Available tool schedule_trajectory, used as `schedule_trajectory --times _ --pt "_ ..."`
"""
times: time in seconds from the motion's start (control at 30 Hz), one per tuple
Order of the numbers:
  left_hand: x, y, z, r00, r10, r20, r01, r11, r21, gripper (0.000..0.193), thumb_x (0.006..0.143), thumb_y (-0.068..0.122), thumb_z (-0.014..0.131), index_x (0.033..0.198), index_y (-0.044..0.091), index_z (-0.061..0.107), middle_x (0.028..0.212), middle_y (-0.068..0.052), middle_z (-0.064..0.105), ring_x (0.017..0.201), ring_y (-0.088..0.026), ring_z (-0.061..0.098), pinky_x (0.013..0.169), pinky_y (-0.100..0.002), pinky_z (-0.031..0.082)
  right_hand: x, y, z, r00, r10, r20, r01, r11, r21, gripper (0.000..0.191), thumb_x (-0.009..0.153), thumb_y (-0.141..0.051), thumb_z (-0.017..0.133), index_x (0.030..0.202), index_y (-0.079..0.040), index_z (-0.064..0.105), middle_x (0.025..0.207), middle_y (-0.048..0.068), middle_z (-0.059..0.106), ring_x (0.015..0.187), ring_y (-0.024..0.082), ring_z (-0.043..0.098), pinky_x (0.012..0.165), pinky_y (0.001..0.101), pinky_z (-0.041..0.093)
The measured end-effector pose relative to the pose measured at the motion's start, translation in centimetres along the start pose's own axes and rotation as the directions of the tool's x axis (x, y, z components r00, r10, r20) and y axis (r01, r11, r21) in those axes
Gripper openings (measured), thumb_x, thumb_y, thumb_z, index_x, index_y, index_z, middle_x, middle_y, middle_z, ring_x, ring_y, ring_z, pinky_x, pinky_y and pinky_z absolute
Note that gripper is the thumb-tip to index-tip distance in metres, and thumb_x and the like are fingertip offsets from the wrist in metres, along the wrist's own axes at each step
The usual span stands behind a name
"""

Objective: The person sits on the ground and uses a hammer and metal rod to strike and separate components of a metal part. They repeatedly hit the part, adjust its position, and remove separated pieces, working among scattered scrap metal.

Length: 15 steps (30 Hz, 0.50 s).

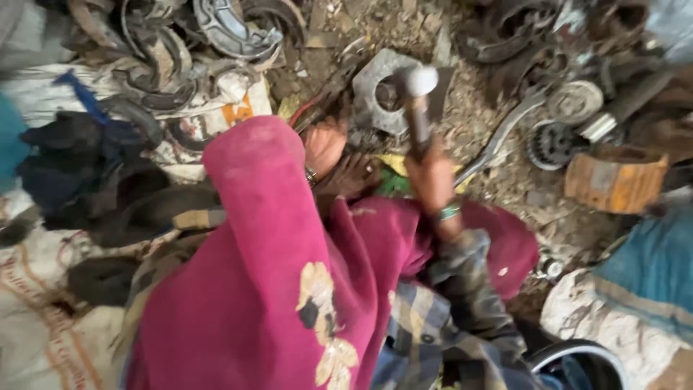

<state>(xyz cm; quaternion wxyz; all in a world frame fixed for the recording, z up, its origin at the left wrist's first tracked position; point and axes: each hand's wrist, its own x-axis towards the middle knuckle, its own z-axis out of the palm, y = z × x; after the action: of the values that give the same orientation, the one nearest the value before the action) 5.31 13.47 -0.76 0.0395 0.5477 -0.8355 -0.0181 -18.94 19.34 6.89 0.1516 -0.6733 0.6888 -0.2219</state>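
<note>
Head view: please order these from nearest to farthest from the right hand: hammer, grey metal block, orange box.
1. Hammer: held in the right hand.
2. Grey metal block: just above, under the hammer head.
3. Orange box: far right.

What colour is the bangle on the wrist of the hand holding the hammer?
Green: the bangle on the right hand gripping the hammer, head view.

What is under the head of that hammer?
Under the hammer, gripped by the right hand, lies a grey metal block with a round hole, on gravelly ground. The hammer head covers part of the hole, so what sits inside is hidden.
</note>
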Motion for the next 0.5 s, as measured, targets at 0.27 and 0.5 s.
schedule_trajectory --times 0.27,0.5 --pt "-0.2 0.8 -0.7 0.998 -0.047 -0.033 0.049 0.997 0.066 0.023 0.089 0.013 0.062 0.112 0.008 0.063 0.083 -0.011 0.067 0.070 -0.027 0.070 0.054 -0.041 0.054 5.3 -3.0 -14.8 0.743 -0.190 -0.642 0.501 0.794 0.344 0.045 0.102 -0.022 0.074 0.135 -0.002 0.052 0.094 0.013 0.066 0.070 0.016 0.064 0.067 0.0319 0.060" --pt "-0.8 0.4 0.6 0.996 0.060 -0.066 -0.061 0.998 -0.024 0.031 0.090 0.013 0.061 0.118 0.003 0.064 0.080 -0.011 0.066 0.072 -0.028 0.071 0.057 -0.044 0.055 1.0 -2.2 -2.2 0.998 -0.063 -0.001 0.061 0.976 0.207 0.045 0.091 -0.020 0.074 0.125 0.002 0.054 0.081 0.022 0.066 0.064 0.036 0.063 0.056 0.0461 0.053"
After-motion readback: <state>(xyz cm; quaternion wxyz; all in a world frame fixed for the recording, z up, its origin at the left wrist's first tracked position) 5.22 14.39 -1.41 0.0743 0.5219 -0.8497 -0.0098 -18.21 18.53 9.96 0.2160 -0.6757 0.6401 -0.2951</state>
